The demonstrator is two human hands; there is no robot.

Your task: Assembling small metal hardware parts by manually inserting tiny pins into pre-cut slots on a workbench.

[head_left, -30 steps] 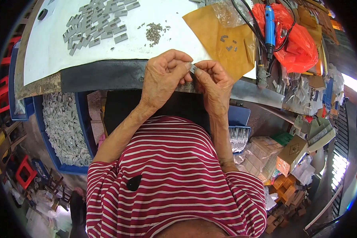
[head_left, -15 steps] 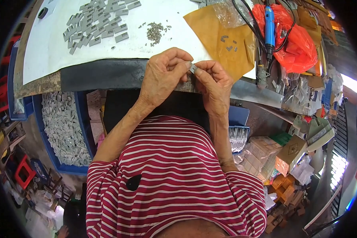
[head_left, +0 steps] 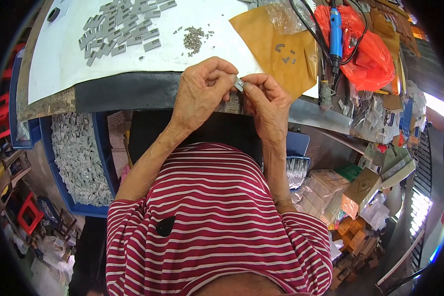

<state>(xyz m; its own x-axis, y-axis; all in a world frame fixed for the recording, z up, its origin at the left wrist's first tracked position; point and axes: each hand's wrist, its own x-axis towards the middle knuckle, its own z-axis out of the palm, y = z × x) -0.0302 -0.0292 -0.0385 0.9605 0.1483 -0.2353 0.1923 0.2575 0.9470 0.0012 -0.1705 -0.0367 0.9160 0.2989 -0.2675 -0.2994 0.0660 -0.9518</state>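
A white sheet point(head_left: 133, 64) was spread over the surface point(head_left: 133, 91) just beyond the hands. On it, up and to the left of them, a heap of flat grey rectangular pieces point(head_left: 123, 29) was scattered, and a small pile of tiny dark grey bits point(head_left: 195, 39) lay nearer, straight above the left hand point(head_left: 200, 93). To the right of that pile a brown paper sheet point(head_left: 276, 54) carried a few small grey clips point(head_left: 283, 54), touching the edge of the right hand point(head_left: 266, 101). Farther right a blue power tool point(head_left: 335, 34) with black cables rested against a crumpled orange plastic bag point(head_left: 370, 49). Below and left of the hands a blue bin point(head_left: 101, 148) was filled with many more grey pieces. Nothing stood between the hands and the head.

A small grey metal piece point(head_left: 239, 85), rectangular and dull in finish, was pinched between the fingertips of both hands, held over the dark front edge of the surface. The grip of the left hand was closed on its left end by thumb and forefinger; the grip of the right hand was closed on its right end in the same way. The two hands were nearly touching around it.
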